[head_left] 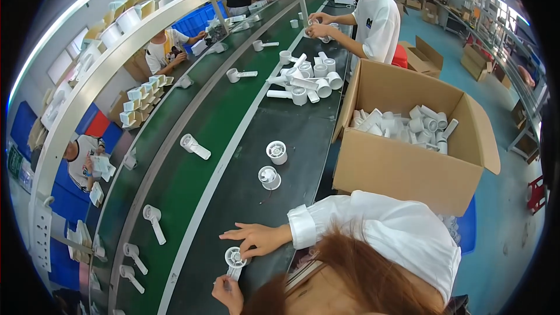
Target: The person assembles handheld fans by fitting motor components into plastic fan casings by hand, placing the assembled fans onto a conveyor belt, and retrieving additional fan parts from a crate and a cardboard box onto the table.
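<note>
A white handheld fan (234, 258) with a round grille head and a short handle is at the near end of the dark work surface. My left hand (228, 295) is closed around its handle. My right hand (259, 240) has its lower fingertips on the rim of the fan head, while its upper fingers stretch out to the left. Whether those fingertips pinch a small part is too small to tell. Farther along the surface stand two white round fan housings, one with a spoked top (276, 151) and one with a white piece inside (269, 177).
A green conveyor belt (175, 192) runs along the left with several white fans on it. Ahead lies a pile of white fan bodies (309, 79). A large cardboard box (402, 166) of fan parts stands at right. A co-worker (373, 23) handles parts at the far end.
</note>
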A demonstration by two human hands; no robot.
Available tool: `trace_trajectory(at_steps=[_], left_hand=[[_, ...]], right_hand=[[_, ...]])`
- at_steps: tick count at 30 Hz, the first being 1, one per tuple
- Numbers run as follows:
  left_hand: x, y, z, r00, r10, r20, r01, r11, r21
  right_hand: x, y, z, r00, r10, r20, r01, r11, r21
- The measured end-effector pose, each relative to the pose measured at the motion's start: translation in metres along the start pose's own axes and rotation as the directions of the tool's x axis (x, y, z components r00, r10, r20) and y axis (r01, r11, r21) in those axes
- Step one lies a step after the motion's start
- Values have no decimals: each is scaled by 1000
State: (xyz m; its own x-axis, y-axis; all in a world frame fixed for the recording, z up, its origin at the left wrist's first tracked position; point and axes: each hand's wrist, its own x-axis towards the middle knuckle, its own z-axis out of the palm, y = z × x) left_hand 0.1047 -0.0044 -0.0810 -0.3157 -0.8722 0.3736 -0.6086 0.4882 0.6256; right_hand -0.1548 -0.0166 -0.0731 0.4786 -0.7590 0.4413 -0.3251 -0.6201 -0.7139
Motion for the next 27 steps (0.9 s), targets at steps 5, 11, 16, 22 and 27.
trace_trajectory(at_steps=[5, 11, 16, 22, 27], left_hand=[[38, -30, 19, 966, -123, -227, 113, 992, -57], [110, -99, 25, 877, -199, -438, 254, 965, 71], [202, -109, 57, 819, -253, -515, 314, 949, 34], [269, -117, 79, 712, -362, -601, 500, 863, 73], [279, -144, 93, 763, -305, -570, 331, 942, -62]], right_hand=[[8, -75, -86, 840, -288, -460, 351, 935, 54], [30, -216, -193, 88, -681, -727, 295, 715, -634], [-4, -188, -245, 126, -587, -799, 352, 780, -518], [-93, -167, -305, 153, -587, -795, 500, 740, -450], [-63, -174, -313, -14, -765, -644, 541, 535, -648]])
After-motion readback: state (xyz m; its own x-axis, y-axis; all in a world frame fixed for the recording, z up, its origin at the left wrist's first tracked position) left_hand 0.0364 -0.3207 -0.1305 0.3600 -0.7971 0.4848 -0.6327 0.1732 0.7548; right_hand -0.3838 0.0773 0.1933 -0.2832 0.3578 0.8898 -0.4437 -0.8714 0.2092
